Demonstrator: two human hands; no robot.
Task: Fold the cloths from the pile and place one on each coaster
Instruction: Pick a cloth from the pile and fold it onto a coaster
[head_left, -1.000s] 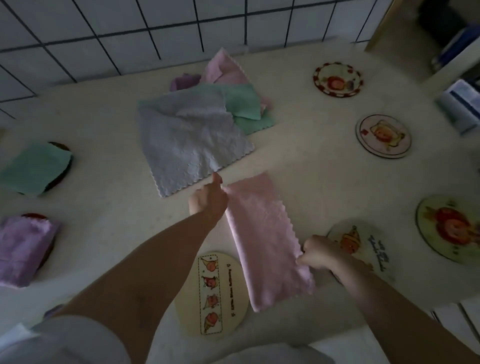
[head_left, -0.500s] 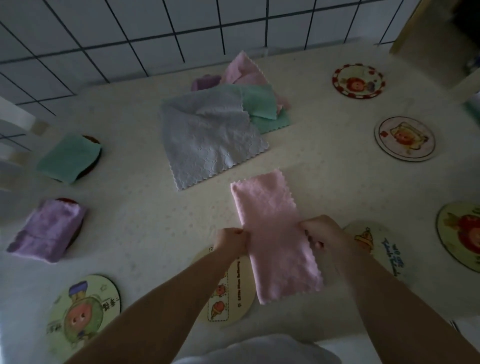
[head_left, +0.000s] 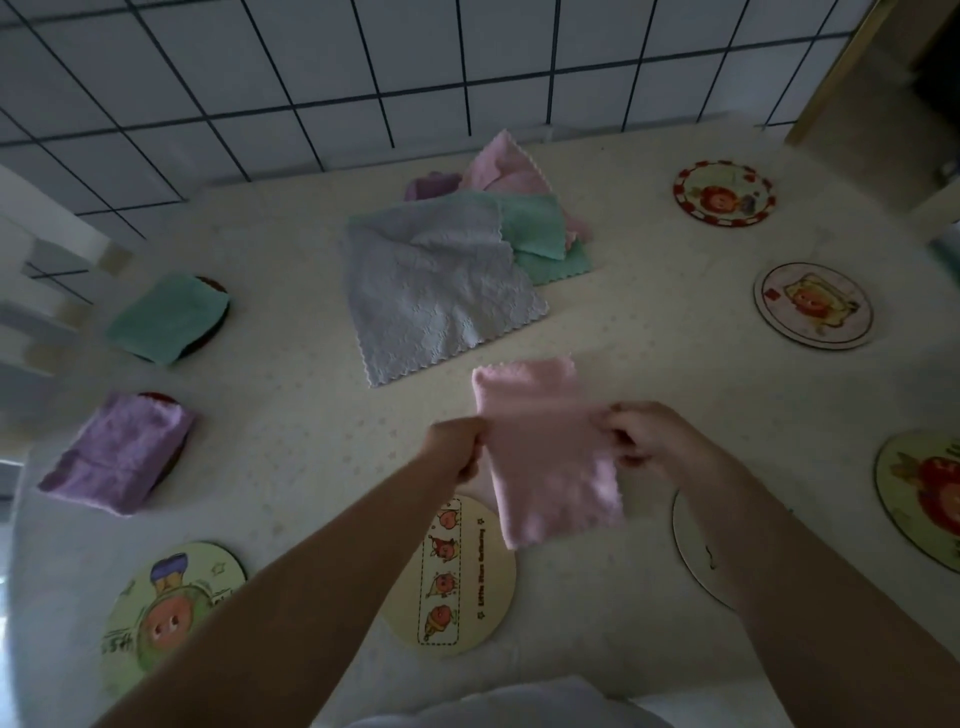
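A pink cloth (head_left: 545, 441), folded into a long strip, is lifted at its middle. My left hand (head_left: 457, 447) pinches its left edge and my right hand (head_left: 649, 436) pinches its right edge. Its near end hangs over a cream coaster (head_left: 467, 582) with a strip of fruit pictures. A second coaster (head_left: 696, 551) lies half hidden under my right forearm. The pile (head_left: 467, 249) at the back holds a spread grey cloth, green cloths, a pink one and a purple one. At the left, a folded green cloth (head_left: 166, 317) and a folded purple cloth (head_left: 119, 452) each lie on a dark coaster.
Bare coasters ring the cream table (head_left: 291, 415): one near left (head_left: 166, 613), three on the right (head_left: 722, 192) (head_left: 813, 304) (head_left: 924, 493). A white tiled wall (head_left: 363, 62) backs the table. A doorway opens at the top right.
Both hands moved to the middle of the pink strip and took its edges. They have lifted the middle off the table, and the strip now looks shorter.
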